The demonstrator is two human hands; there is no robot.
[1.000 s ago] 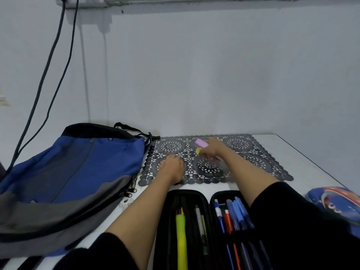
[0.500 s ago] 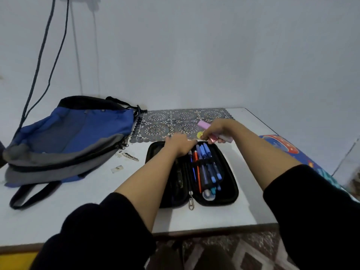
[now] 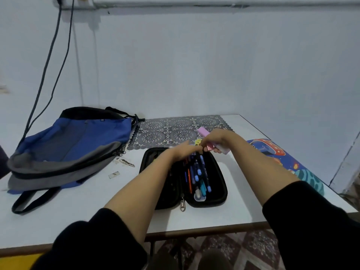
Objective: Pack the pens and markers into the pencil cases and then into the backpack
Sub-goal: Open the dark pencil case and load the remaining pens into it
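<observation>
A black pencil case [image 3: 218, 193] lies open on the white table [image 3: 97, 207], its right half full of several blue, red and teal pens [image 3: 200, 176]. My right hand [image 3: 214, 139] grips a pink highlighter [image 3: 202, 131] above the case's far end. My left hand [image 3: 181, 152] reaches over the case's top edge, its fingers meeting the right hand's near a small yellow piece [image 3: 197, 142]; what the left fingers hold is hidden. A blue and grey backpack [image 3: 68, 145] lies flat at the left. A second, colourful pencil case [image 3: 282, 158] lies at the right edge.
A dark lace placemat [image 3: 171, 129] lies behind the case against the wall. Small scraps [image 3: 126, 162] sit between backpack and case. Black cables [image 3: 48, 65] hang down the wall at left. The table's front edge runs below my forearms.
Both hands pulled back from the placemat to the far end of the open case, the right carrying the pink highlighter. The view drew back and now takes in the whole table.
</observation>
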